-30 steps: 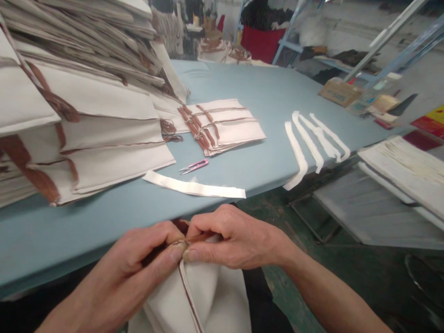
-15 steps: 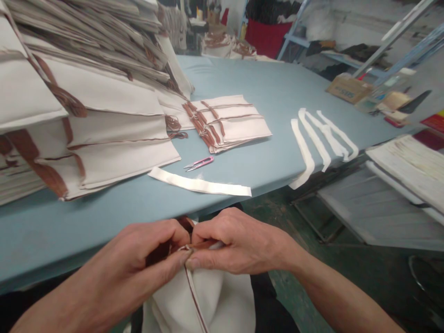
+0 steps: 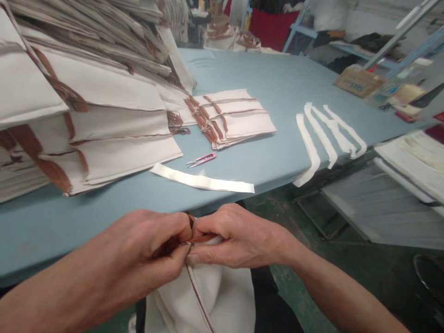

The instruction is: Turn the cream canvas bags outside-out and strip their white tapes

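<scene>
A cream cloth bag [image 3: 232, 296] with brown trim hangs over the lap below the table edge. My left hand [image 3: 149, 245] pinches the bag's top edge by its brown trim. Right against it, my right hand [image 3: 232, 238] grips the same edge, fingers curled and thumb pressed on the seam. The fingertips of both hands nearly touch, and they hide the part of the trim between them. Beyond the hands, a cream strip [image 3: 204, 181] lies along the table's near edge, with pink-handled thread snips [image 3: 204, 159] just behind it.
The blue-covered table [image 3: 277, 78] carries tall stacks of cream bags [image 3: 121, 125] at the left and a smaller pile [image 3: 243, 115] in the middle. Several white strips [image 3: 322, 134] lie toward the right edge. A cardboard box [image 3: 359, 81] stands farther back. A white-covered stand [image 3: 374, 208] is at the right.
The view has shifted slightly, so table items appear a little higher and to the right. Both hands keep their hold on the bag edge, with the left wrist turned a little.
</scene>
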`<state>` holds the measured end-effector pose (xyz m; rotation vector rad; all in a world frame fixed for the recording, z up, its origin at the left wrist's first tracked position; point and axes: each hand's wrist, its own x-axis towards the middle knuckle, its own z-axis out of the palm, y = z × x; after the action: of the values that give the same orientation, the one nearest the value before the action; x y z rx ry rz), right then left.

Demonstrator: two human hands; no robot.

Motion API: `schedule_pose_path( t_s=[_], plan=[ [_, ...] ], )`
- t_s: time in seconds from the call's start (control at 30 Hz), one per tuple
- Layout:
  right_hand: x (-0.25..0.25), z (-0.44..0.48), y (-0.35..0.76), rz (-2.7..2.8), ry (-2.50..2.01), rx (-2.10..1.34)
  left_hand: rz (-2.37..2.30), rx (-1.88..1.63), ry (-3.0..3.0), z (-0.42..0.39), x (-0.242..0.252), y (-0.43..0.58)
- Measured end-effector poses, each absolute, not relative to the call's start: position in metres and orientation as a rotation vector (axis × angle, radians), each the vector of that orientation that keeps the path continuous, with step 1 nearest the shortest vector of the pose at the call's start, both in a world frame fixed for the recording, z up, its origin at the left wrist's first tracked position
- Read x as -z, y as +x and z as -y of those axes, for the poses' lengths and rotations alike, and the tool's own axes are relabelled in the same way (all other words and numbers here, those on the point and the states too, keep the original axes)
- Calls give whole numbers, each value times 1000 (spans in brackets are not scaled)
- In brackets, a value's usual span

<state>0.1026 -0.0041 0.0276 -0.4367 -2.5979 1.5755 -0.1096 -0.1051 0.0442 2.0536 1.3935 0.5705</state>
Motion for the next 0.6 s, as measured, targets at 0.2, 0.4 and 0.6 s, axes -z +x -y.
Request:
schedule_pose_path(
  t_s=[0.2, 0.4, 0.6],
  plan=[
    [-34, 5, 105, 2649, -512, -1425, -1427, -670, 2268, 105, -43, -98],
    [-36, 4, 108, 2562, -488, -1351, -1482, -774, 2372, 110, -38, -92],
    [-27, 3, 113, 2342, -447, -1579, -1385, -850, 2311, 122, -37, -90]
  ],
)
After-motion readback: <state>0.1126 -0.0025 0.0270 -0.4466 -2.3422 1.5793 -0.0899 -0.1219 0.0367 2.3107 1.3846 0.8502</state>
